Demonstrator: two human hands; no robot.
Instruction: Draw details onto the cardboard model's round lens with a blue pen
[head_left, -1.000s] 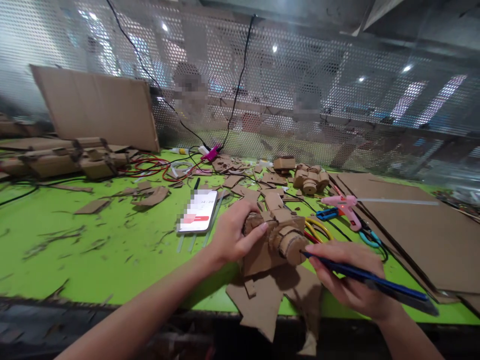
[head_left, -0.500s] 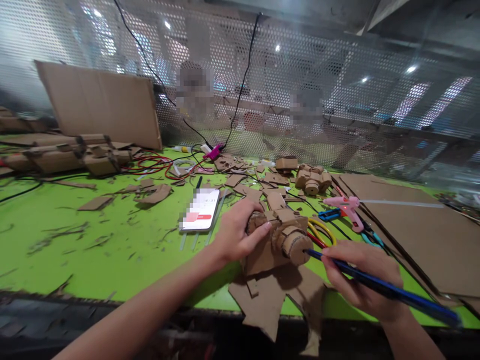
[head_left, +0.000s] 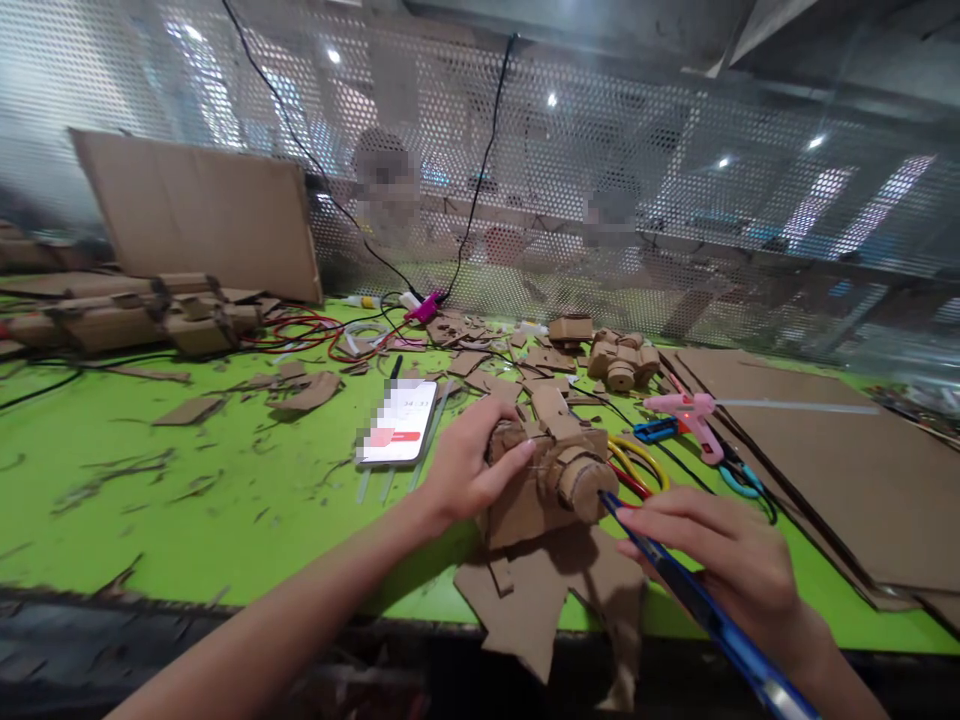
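- head view: left hand (head_left: pixel 465 470) curled around the cardboard model (head_left: pixel 551 475) on the bench (head_left: pixel 187 500).
- right hand (head_left: pixel 731 565) pinches a blue knife (head_left: pixel 697 600), tip touching the model's cylinder end, beside the left hand.

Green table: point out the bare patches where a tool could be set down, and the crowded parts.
The widest free patch of the green table lies left of the phone and the left hand, with only thin cardboard slivers on it. Crowded: the back strip of cardboard offcuts and red wires, and around the glue gun and scissors beside the right hand.
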